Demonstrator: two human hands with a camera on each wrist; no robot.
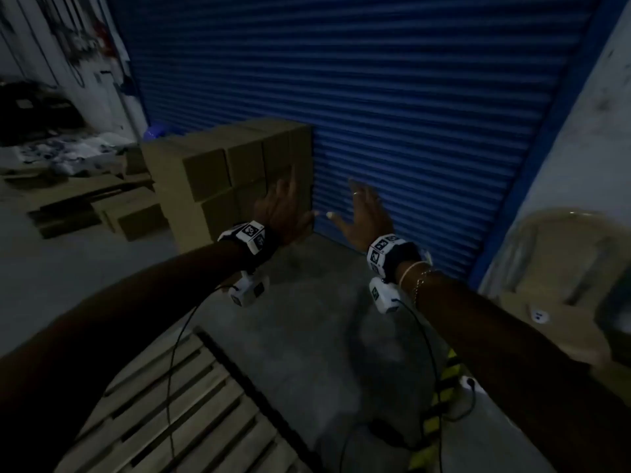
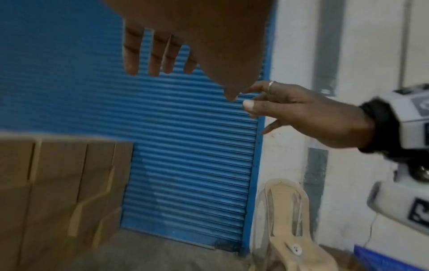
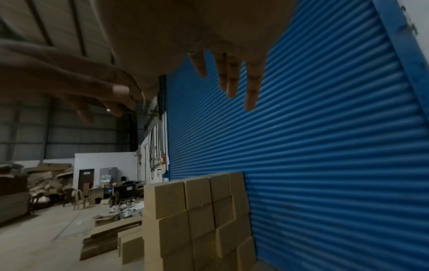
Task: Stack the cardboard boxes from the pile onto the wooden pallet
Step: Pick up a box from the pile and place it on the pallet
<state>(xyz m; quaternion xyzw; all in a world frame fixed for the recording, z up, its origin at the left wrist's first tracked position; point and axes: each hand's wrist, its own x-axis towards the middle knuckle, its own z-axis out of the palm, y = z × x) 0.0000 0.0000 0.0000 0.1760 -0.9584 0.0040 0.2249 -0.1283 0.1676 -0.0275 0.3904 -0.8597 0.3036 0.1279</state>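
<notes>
A pile of brown cardboard boxes [image 1: 218, 172] stands stacked against the blue roller shutter, also seen in the left wrist view [image 2: 58, 183] and the right wrist view [image 3: 195, 216]. The wooden pallet [image 1: 191, 411] lies on the floor at the lower left, bare where it shows. Both arms reach forward in the air toward the pile. My left hand [image 1: 288, 204] has straight, spread fingers [image 2: 153, 55] and holds nothing. My right hand [image 1: 362, 211] is likewise spread and empty, its fingers [image 3: 230, 77] hanging straight, thumb tips of both hands nearly meeting.
The blue roller shutter [image 1: 392, 114] fills the back. Flattened cardboard and a loose box [image 1: 136, 216] lie left of the pile. A beige plastic chair [image 1: 563, 268] stands at the right by the wall. Cables and a yellow-black strip [image 1: 440, 404] run over the concrete floor.
</notes>
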